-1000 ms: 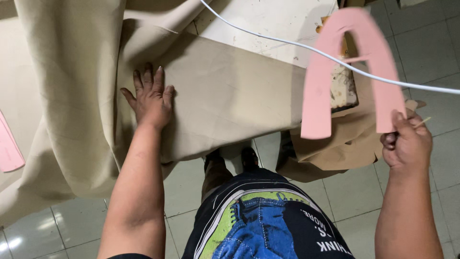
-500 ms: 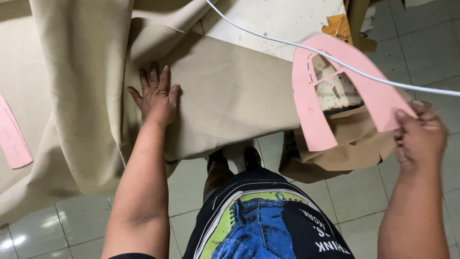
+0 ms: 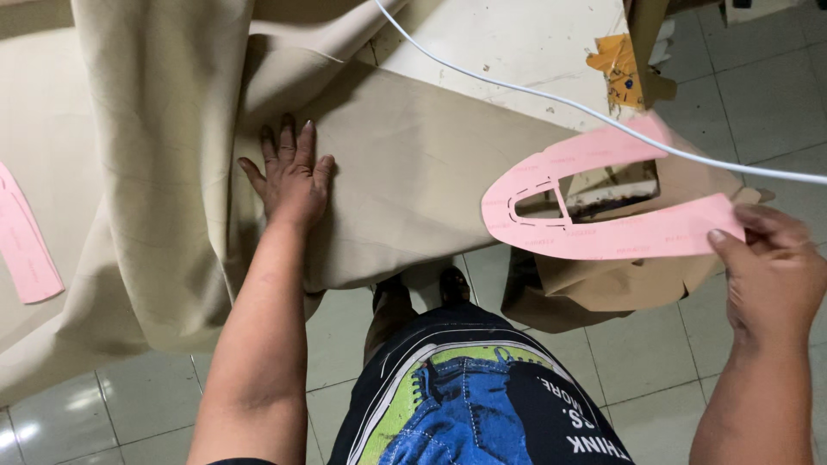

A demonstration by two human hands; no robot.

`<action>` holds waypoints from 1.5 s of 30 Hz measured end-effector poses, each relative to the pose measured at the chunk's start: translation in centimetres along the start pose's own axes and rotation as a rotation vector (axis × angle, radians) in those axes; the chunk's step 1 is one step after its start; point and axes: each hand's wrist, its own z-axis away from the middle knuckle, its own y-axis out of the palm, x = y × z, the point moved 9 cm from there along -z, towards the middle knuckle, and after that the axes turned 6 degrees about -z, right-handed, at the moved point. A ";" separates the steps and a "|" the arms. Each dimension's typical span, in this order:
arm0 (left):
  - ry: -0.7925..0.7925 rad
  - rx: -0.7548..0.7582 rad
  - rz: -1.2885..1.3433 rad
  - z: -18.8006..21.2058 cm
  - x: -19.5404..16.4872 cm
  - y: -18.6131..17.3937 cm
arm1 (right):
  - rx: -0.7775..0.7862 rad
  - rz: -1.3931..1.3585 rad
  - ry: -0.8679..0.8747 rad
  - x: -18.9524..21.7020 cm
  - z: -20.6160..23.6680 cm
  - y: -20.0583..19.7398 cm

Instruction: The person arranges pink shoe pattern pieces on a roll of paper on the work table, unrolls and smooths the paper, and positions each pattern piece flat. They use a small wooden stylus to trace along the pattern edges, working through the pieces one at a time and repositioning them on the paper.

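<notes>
My left hand (image 3: 291, 172) lies flat, fingers spread, on a sheet of beige fabric (image 3: 413, 172) draped over the table edge. My right hand (image 3: 771, 263) pinches one leg of a pink U-shaped paper pattern (image 3: 603, 232), which hangs level in the air to the right of the fabric, its rounded end pointing left. A second fold of beige fabric (image 3: 146, 155) hangs over the table to the left of my left hand.
A white cable (image 3: 534, 90) runs across the white table top (image 3: 517, 43) and over the pink pattern. Another pink pattern piece (image 3: 26, 241) lies at the far left. Brown paper (image 3: 603, 288) hangs below the held pattern. Tiled floor (image 3: 655, 362) lies beneath.
My right hand has tipped the pink pattern from upright to lying level and brought it lower, toward the fabric. My left hand stays pressed on the fabric.
</notes>
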 end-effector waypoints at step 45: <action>0.038 -0.098 0.115 0.2 -1.0 1.5 | 0.576 0.802 0.044 -2.1 -5.2 21.1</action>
